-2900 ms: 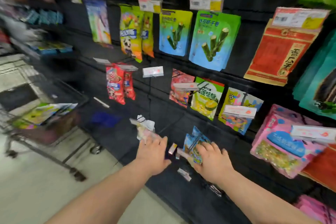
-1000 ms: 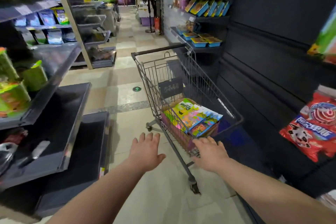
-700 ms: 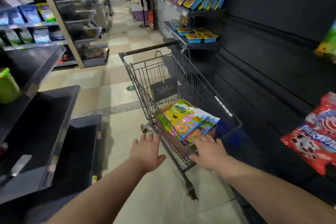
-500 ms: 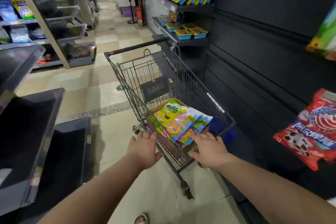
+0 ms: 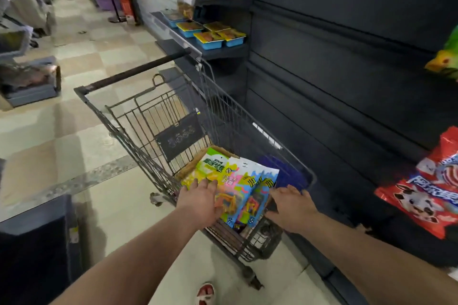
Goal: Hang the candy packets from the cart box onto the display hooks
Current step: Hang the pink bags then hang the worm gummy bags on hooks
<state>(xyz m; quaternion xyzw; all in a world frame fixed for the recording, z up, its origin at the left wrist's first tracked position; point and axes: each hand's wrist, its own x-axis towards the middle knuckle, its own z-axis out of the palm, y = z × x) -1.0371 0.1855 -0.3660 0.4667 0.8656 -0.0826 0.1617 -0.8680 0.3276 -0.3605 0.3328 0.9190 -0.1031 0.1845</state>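
Yellow-green candy packets (image 5: 223,171), lettering blurred, are lying in the cart (image 5: 133,73); left grip (image 5: 200,202) is resting flat-fingered on them, right grip (image 5: 292,208) seemingly empty, fingers straight.

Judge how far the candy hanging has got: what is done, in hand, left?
Done: red packets hang on the display wall, though whether they came from this box is unclear. In hand: the left hand and right hand reach open over the candy packets in the cart box; no grip yet. Left: lifting and hanging that stack.
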